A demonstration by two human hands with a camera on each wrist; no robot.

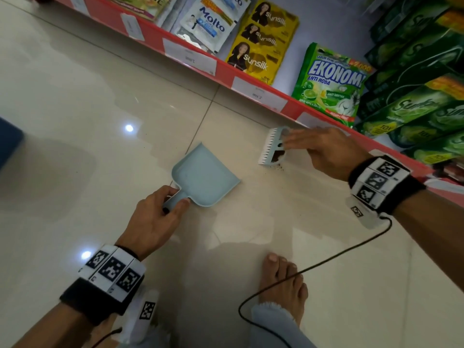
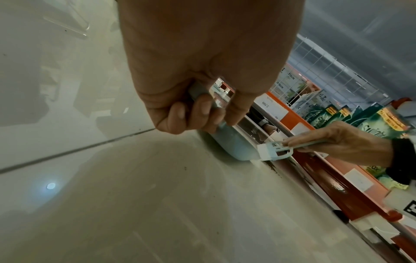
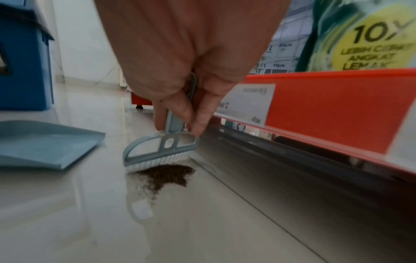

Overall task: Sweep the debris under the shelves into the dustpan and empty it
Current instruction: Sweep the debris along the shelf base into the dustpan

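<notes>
A light-blue dustpan (image 1: 204, 175) lies flat on the pale tiled floor; my left hand (image 1: 160, 209) grips its short handle (image 2: 202, 96). My right hand (image 1: 324, 149) holds a small light-blue brush (image 1: 272, 145) with white bristles by its handle (image 3: 178, 117), bristles on the floor beside the shelf's base. A little heap of dark brown debris (image 3: 167, 175) sits against the bristles, on the side away from the dustpan (image 3: 45, 144). A gap of bare tile separates brush and pan. Loose grains (image 1: 278, 168) trail off from the heap.
A red-edged bottom shelf (image 1: 226, 69) with price tags runs diagonally above the floor, stocked with sachets and green detergent bags (image 1: 331, 84). A blue bin (image 3: 22, 58) stands on the left. My bare foot (image 1: 283, 285) and a black cable (image 1: 313, 267) are near me.
</notes>
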